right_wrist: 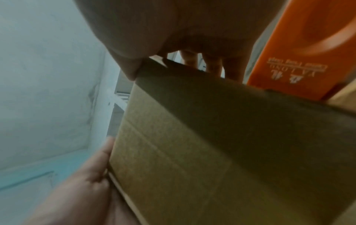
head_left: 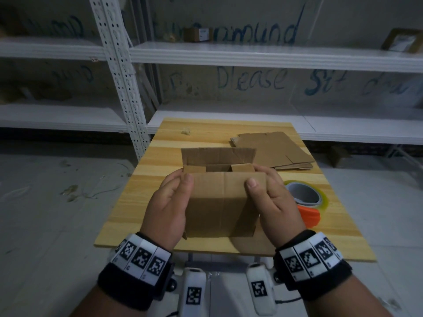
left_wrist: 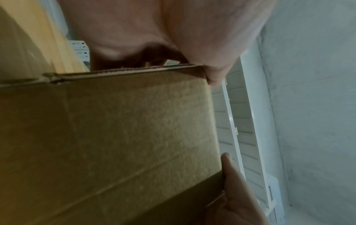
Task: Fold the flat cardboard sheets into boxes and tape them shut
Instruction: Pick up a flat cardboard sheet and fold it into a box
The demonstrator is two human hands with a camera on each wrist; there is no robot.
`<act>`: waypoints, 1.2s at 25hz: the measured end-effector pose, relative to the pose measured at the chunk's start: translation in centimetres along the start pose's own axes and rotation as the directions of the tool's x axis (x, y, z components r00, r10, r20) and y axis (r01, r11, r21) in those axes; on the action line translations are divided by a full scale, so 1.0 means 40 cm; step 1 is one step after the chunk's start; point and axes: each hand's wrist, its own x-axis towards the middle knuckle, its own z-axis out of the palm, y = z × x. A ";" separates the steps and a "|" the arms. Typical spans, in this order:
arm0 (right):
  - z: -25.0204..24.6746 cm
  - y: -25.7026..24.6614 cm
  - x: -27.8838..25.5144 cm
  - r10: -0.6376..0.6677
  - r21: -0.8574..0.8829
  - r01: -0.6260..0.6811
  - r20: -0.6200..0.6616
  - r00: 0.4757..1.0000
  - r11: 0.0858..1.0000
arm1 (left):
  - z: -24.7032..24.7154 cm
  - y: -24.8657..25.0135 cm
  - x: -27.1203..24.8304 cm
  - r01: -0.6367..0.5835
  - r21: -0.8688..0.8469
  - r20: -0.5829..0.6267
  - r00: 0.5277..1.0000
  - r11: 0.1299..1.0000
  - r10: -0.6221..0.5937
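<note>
You hold a half-formed box (head_left: 219, 202) over the near middle of the bench (head_left: 128, 202), 1 hand on each side. Your left hand (head_left: 169, 207) grips the box's left edge, thumb pressed on the near flap and fingers curled round the side. Your right hand (head_left: 272, 202) grips the right edge the same way, thumb on the near flap. That near flap is folded over the opening, the far flap (head_left: 218, 155) stands upright, and 2 small side flaps lie turned inward between them. A stack of flat sheets (head_left: 272, 149) lies on the far right of the bench. Just right of your right hand sits a tape roll (head_left: 304, 193) in an orange dispenser (head_left: 309, 216). White shelves (head_left: 251, 56) stand beyond the bench.
</note>
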 end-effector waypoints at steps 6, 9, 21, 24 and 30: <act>0.014 -0.017 0.002 0.181 0.300 -0.156 -0.059 0.982 0.941 | 0.009 0.006 0.000 0.013 -0.134 -0.035 0.999 0.991 -0.018; 0.012 -0.024 0.004 0.208 0.350 -0.189 -0.017 0.978 0.918 | 0.006 0.008 0.006 0.027 -0.248 -0.031 0.999 0.968 -0.036; 0.002 -0.032 0.000 0.127 0.263 -0.130 0.026 0.992 0.956 | 0.003 0.008 0.007 -0.046 -0.015 -0.043 0.998 0.999 0.045; 0.000 -0.027 -0.002 0.122 0.204 -0.119 -0.005 0.992 0.972 | 0.001 0.009 0.007 -0.038 0.005 -0.065 0.997 0.999 0.038; 0.014 -0.034 0.000 0.131 0.191 -0.113 -0.082 0.988 0.975 | 0.001 0.009 0.019 -0.029 0.009 -0.132 0.991 1.000 0.030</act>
